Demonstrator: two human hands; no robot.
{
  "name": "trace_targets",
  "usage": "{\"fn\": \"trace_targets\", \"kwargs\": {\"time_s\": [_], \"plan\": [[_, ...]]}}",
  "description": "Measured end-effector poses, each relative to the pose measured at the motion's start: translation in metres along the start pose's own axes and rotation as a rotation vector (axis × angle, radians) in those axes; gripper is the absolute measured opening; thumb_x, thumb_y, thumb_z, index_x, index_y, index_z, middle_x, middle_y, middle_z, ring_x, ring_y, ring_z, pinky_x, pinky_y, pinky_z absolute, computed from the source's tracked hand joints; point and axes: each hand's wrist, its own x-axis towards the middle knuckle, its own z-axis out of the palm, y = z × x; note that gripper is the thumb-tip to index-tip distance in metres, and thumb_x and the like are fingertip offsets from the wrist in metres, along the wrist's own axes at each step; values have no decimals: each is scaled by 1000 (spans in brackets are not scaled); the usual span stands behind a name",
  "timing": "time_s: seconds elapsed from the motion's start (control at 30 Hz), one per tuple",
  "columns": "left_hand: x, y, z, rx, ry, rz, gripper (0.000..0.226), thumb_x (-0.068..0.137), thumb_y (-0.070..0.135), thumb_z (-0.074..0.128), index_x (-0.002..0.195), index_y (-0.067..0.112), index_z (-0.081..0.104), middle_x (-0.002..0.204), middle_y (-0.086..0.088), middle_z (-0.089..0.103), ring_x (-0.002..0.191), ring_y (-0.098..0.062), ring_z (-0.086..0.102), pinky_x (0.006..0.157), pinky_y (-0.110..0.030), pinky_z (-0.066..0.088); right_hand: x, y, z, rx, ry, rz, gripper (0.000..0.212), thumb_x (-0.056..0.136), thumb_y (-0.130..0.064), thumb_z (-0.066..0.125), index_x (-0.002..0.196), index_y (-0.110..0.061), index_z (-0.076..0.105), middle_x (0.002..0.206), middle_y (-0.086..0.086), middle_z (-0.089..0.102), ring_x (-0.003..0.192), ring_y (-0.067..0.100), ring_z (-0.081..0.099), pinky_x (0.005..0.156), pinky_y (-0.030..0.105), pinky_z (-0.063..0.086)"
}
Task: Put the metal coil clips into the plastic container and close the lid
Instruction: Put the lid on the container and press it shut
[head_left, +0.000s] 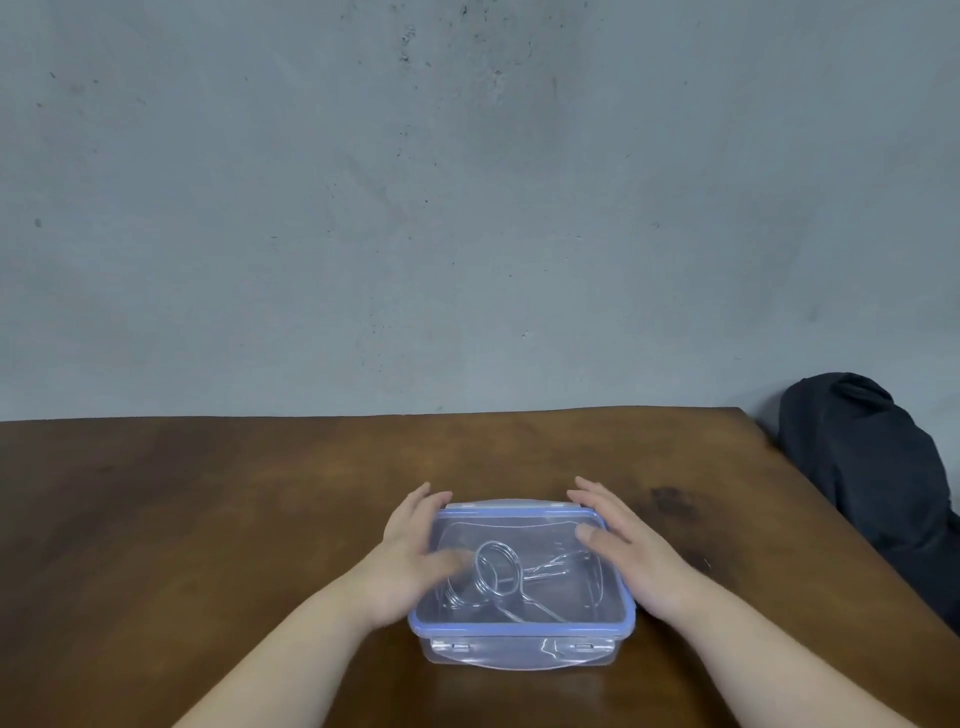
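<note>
The metal coil clips (496, 574) lie inside the clear plastic container (519, 644), w/ the blue-edged lid (524, 525) on top. The box sits on the brown table (208, 519), near the front, in the middle. Left hand (415, 545) rests flat on the lid's left side, fingers spread, not gripping. Right hand (621, 540) is flat on the right side, fingers loose too. A dark bag (872, 467) is at the table's right edge, by the gray wall (467, 208).

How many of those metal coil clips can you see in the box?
2, as far as shows. One metal coil clip lies mid-container under the lid; a second lies just right of it, overlapping. The left hand may hide more.
</note>
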Motion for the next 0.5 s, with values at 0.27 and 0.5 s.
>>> {"fn": "trace_targets", "kwargs": {"time_s": [0.27, 0.5], "plan": [[-7, 35, -3, 785, -304, 74, 141, 55, 69, 78, 158, 30, -11, 166, 12, -23, 149, -10, -29, 125, -47, 16, -6, -57, -12, -954, -500, -27, 139, 61, -70, 77, 162, -28, -8, 170, -11, -7, 151, 7, -29, 122, 49, -18], [-15, 38, 10, 865, -175, 125, 129, 58, 64, 66, 159, 26, -6, 166, 2, -3, 152, -19, -13, 117, -41, 35, -10, -68, 4, -1059, -445, -28, 126, 67, -62, 76, 161, -33, -3, 167, 0, 4, 154, 23, -10, 124, 53, -10]]}}
